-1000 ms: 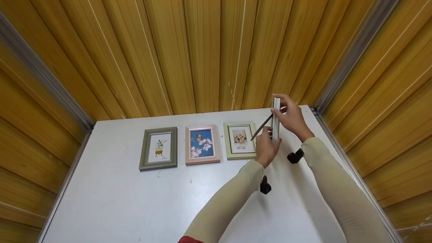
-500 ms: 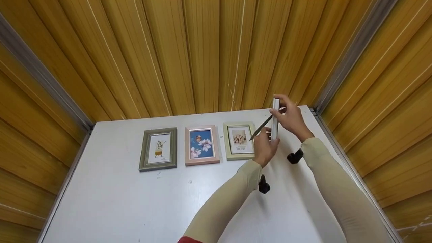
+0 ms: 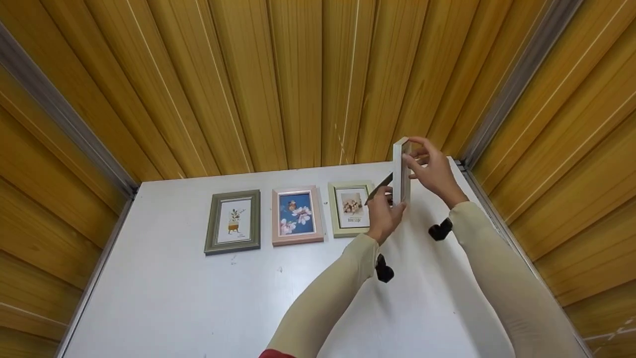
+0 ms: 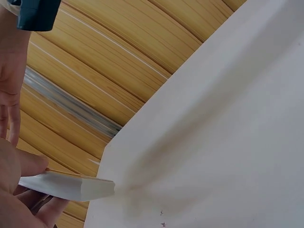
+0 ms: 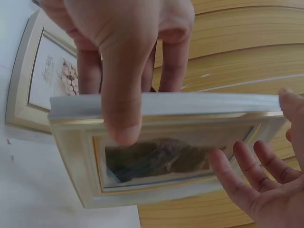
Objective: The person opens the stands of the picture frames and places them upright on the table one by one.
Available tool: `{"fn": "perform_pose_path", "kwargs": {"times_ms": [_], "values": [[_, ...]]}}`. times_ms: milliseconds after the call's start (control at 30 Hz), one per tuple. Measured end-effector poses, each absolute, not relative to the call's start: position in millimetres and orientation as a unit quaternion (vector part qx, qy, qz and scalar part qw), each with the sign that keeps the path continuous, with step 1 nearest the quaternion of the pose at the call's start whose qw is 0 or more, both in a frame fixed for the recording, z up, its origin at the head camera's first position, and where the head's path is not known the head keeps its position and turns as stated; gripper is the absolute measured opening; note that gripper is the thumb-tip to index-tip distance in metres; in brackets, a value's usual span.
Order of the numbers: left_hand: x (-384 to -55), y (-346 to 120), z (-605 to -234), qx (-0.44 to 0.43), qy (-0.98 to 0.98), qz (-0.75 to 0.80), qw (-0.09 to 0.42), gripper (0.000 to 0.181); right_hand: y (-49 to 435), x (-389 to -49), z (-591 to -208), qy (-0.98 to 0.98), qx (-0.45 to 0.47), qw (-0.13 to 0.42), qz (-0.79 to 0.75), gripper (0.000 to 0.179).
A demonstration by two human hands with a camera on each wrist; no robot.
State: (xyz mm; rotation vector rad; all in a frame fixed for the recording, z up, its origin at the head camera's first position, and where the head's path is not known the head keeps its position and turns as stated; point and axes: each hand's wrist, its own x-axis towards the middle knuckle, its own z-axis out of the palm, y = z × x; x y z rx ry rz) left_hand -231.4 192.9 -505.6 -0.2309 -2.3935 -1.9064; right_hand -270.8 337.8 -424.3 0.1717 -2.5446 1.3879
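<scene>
A white picture frame with gold trim [image 5: 71, 149] is held upright above the right end of the white surface, its dark picture facing the right hand. My left hand [image 3: 384, 217] grips its lower part, thumb on the front border and fingers behind. A dark flat strip [image 3: 379, 187] slants out from the back, like a stand leg. My right hand [image 3: 433, 168] is at the upper part; its loosely extended fingers [image 5: 237, 183] spread over the glass and one tip meets the edge. In the left wrist view the frame's pale side [image 4: 66, 186] shows between thumb and fingers.
Three picture frames stand in a row on the white surface [image 3: 238, 308]: grey-green [image 3: 215, 223], pink [image 3: 276, 214] and pale green [image 3: 334, 209], the last partly behind the left hand. Wood-patterned panels [image 3: 298, 89] rise behind, with grey metal rails [image 3: 516, 84] at the corners.
The held frame has turned from edge-on to show part of its front to the right, shifting slightly left. My right hand's fingers have loosened along it; my left hand keeps its grip.
</scene>
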Motion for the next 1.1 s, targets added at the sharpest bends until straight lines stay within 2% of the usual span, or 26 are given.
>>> {"fn": "perform_pose_path", "kwargs": {"times_ms": [200,367,467,767,867,1100], "values": [[-232,188,-504,-0.065,-0.755,-0.653,-0.007,0.038,355,-276,-436,-0.881,0.039,0.131,0.454,0.055],[-233,185,-504,-0.082,-0.735,-0.673,-0.012,0.037,369,-278,-445,-0.893,0.023,0.139,0.428,0.052],[-235,182,-504,-0.094,-0.733,-0.673,-0.015,0.037,379,-278,-451,-0.902,0.016,0.138,0.409,0.057],[-238,178,-504,-0.111,-0.737,-0.666,-0.026,0.038,403,-271,-464,-0.902,-0.023,0.051,0.429,0.074],[-239,177,-504,-0.11,-0.73,-0.673,-0.036,0.039,408,-269,-469,-0.9,-0.015,0.039,0.433,0.072],[-241,173,-508,-0.121,-0.725,-0.676,-0.048,0.038,407,-265,-472,-0.89,0.015,0.036,0.454,0.054]]}}
